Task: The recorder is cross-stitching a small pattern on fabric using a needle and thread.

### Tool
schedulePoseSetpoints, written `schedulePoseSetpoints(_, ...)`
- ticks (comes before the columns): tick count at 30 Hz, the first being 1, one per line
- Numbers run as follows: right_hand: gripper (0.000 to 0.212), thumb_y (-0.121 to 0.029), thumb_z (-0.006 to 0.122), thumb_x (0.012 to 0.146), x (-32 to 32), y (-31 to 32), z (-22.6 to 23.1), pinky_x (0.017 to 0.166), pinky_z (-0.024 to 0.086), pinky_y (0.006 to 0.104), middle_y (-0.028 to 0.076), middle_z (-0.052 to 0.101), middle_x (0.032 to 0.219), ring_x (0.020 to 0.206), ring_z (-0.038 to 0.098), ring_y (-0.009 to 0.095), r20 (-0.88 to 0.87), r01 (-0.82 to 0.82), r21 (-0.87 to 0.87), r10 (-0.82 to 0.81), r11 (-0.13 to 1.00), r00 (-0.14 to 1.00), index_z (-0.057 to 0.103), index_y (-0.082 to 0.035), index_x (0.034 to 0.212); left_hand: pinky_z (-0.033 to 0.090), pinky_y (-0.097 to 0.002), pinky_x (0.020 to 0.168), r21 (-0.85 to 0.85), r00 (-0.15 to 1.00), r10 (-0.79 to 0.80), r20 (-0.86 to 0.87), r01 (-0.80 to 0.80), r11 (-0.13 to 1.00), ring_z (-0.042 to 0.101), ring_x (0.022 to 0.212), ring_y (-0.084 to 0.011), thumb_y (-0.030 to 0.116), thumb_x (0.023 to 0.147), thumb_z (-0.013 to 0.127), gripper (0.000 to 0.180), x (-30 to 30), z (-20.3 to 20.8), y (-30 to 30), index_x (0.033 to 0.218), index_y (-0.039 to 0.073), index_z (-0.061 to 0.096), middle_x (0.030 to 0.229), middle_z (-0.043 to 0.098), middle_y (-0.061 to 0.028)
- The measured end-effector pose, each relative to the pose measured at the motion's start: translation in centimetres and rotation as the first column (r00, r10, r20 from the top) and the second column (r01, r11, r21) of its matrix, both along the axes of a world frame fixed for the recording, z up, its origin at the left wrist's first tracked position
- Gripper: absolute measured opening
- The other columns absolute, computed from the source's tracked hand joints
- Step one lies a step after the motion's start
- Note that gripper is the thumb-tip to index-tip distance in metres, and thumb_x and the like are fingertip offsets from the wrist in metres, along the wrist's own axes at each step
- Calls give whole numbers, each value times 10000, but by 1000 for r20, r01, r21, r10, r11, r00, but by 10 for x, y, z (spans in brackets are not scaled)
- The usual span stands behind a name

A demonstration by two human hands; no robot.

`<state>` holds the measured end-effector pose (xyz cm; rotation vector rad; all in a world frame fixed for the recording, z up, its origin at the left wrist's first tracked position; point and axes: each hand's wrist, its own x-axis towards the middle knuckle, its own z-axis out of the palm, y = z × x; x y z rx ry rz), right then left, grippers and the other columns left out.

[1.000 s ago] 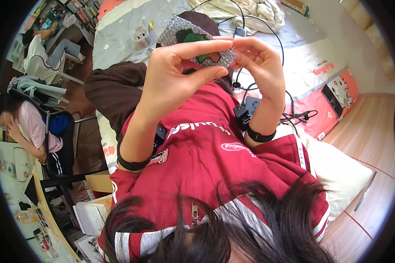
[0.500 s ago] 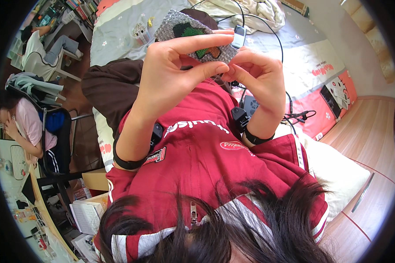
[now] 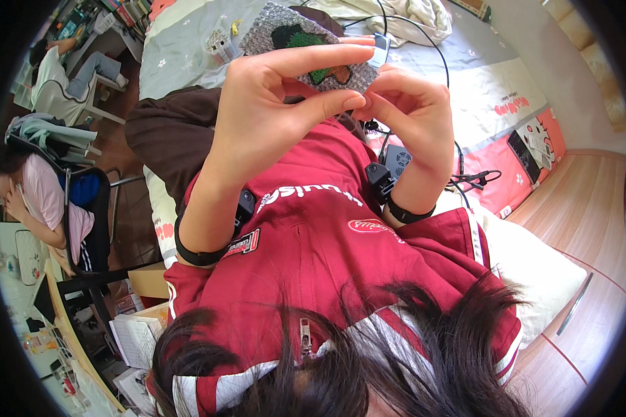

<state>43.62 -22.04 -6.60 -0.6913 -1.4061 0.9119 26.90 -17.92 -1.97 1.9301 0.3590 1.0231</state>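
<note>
A stiff grey stitched piece [image 3: 261, 36] with a black, green and orange motif is raised over my lap, tilted, at the top middle. My left hand [image 3: 261, 111] grips it, fingers across its face and thumb along its near edge. At the piece's near right corner, my right hand [image 3: 421, 115] is closed in a pinch, its thumb and forefinger close to my left thumb tip. Whatever sits between those right fingertips is too small or hidden to make out. Part of the motif is covered by my left fingers.
Beyond my hands lies a bed [image 3: 181, 48] with a clear cup of sticks [image 3: 219, 45]. Black cables [image 3: 476, 178] and a dark phone [image 3: 524, 157] lie to the right. A white pillow [image 3: 535, 278] is by my right side. Two people sit at the left.
The stitched piece has shifted slightly up and left in the picture, and my left hand with it. My right fingers have moved slightly but stay pinched at its corner.
</note>
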Motion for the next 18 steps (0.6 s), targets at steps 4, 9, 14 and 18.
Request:
schedulePoseSetpoints(4,104,87,522,751,0,2,-2,647,481,214,76,571,782,702,592,129,30,32,-13,-31,999,999,561,75,846,461,-266,813,21,1000,-17,0,17,1000,501,1040,-212,-126,668,598,393,0,0,0,1052,-60,540,1106,530,-177)
schedulePoseSetpoints(9,108,97,514,748,-3,-1,0,648,482,219,75,571,774,702,596,134,-13,17,5,-17,1000,1000,559,75,844,457,-272,824,35,1000,-10,-20,11,999,503,1038,-213,-120,669,603,393,0,0,0,1052,-61,539,1103,532,-177)
schedulePoseSetpoints(14,113,106,510,742,-4,-2,2,658,481,223,73,568,774,721,595,135,-13,22,12,-22,1000,1000,547,75,844,458,-281,831,-25,1000,-12,-23,11,1000,505,1033,-208,-113,669,608,392,0,1,-1,1052,-61,538,1101,533,-174)
schedulePoseSetpoints(18,100,107,515,738,-7,-4,4,660,479,222,68,567,765,718,591,128,-10,27,14,-27,1000,1000,538,74,830,463,-280,821,23,1000,-15,-23,16,1000,508,1028,-204,-110,670,609,389,0,0,0,1050,-60,540,1101,533,-171)
